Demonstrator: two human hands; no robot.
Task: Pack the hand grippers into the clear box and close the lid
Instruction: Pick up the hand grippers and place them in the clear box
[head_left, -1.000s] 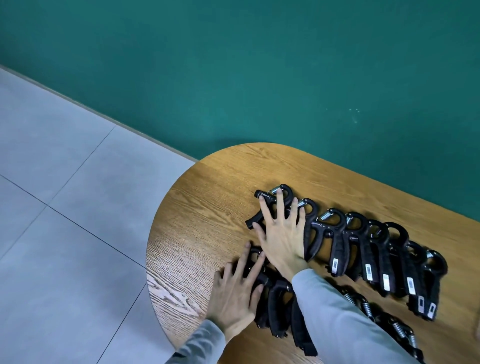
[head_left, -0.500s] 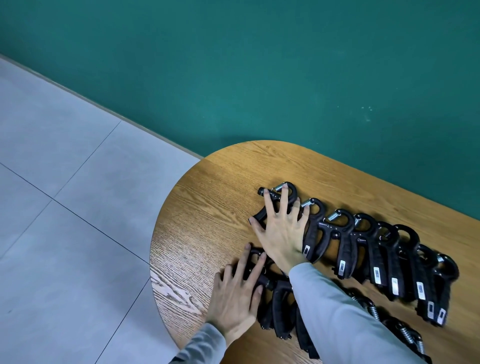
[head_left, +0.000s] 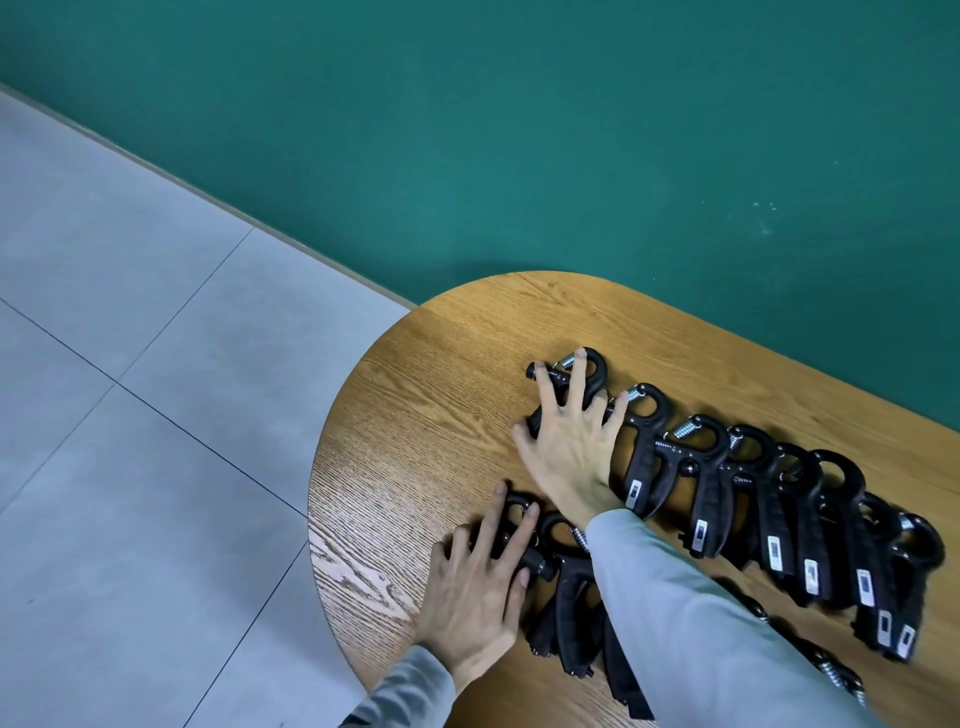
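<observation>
Round-ended wooden table with oak-grain top, set against a teal wall; grey tiled floor to the left. Two rows of black plastic hand grippers with metal springs lie flat on the tabletop. Far row runs diagonally from the table's rounded end toward the right edge of frame, grippers overlapping one another, loop ends toward the wall, handles with small white labels toward the camera. Near row is mostly hidden under the right arm's grey sleeve; a few grippers show at its left end and springs show again lower right.

Right hand rests palm-down, fingers spread wide, on the leftmost gripper of the far row (pressing flat, not curled round it), little finger reaching the next gripper's spring. Left hand likewise flat and splayed, fingertips on the leftmost gripper of the near row, heel of the hand on bare wood. Neither hand has closed on anything. Right forearm crosses over the near row. Clear box not in frame.
</observation>
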